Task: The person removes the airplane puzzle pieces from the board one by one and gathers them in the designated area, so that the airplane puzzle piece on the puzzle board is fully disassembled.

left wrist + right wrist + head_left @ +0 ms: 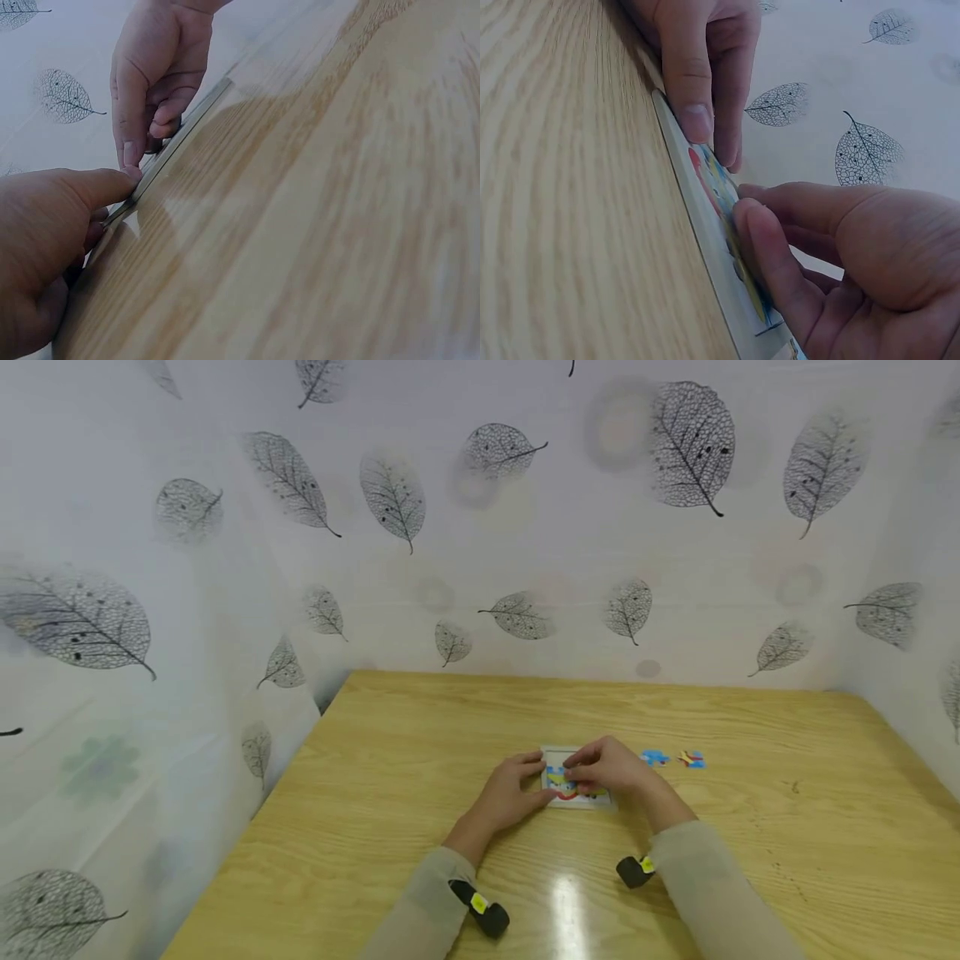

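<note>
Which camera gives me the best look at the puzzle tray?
The head view: it shows the puzzle tray from above with most of its outline, though the right hand covers part. The right wrist view shows it at a steep slant; the left wrist view, only a thin edge.

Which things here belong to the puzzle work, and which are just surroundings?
Puzzle work:
- puzzle tray, held at its edge by the left hand
- right hand, fingers over the tray
- loose puzzle pieces

Surroundings:
- wooden table
- leaf-print sheet
- black wrist gear
</note>
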Action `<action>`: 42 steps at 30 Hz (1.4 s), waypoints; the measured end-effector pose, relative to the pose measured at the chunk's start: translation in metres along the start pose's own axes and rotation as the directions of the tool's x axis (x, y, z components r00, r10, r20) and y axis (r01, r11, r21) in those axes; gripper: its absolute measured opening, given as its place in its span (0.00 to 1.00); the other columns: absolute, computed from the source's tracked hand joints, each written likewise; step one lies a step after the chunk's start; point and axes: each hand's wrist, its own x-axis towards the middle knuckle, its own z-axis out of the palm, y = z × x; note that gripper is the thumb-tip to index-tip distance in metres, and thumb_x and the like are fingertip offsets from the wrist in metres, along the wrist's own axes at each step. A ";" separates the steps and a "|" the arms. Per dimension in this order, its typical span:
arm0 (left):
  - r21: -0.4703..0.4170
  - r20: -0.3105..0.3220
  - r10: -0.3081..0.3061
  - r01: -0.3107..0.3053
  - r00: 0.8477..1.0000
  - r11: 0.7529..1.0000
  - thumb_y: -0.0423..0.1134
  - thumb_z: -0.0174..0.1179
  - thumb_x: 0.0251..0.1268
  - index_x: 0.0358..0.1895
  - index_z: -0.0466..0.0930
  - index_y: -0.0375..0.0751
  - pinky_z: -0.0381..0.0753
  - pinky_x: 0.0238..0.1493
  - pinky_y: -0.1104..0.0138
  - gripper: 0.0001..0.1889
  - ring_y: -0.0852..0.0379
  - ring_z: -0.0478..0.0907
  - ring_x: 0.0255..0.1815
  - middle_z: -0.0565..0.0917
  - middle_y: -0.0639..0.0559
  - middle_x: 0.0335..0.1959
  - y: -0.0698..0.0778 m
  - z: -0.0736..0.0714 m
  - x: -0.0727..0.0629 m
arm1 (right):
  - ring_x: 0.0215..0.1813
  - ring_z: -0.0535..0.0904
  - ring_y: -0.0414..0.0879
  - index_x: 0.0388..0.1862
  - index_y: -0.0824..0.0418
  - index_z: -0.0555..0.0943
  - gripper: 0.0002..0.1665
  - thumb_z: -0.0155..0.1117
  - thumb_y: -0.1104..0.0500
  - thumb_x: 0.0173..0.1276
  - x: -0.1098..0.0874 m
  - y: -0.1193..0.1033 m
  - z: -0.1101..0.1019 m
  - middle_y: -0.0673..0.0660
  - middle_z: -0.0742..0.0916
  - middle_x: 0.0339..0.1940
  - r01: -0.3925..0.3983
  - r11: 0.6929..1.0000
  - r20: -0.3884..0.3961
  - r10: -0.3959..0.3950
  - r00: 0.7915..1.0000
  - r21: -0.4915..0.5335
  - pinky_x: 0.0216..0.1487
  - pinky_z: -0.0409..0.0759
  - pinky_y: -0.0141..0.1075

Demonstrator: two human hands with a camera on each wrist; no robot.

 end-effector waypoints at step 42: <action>-0.027 -0.017 0.016 -0.017 1.000 0.999 0.47 0.68 0.65 0.65 0.77 0.35 0.68 0.73 0.51 0.29 0.44 0.68 0.74 0.74 0.46 0.72 -0.001 0.002 0.002 | 0.35 0.86 0.45 0.53 0.75 0.77 0.14 0.59 0.68 0.72 -0.002 -0.009 0.009 0.67 0.86 0.41 0.046 0.995 -0.013 -0.045 0.999 0.091 0.39 0.88 0.37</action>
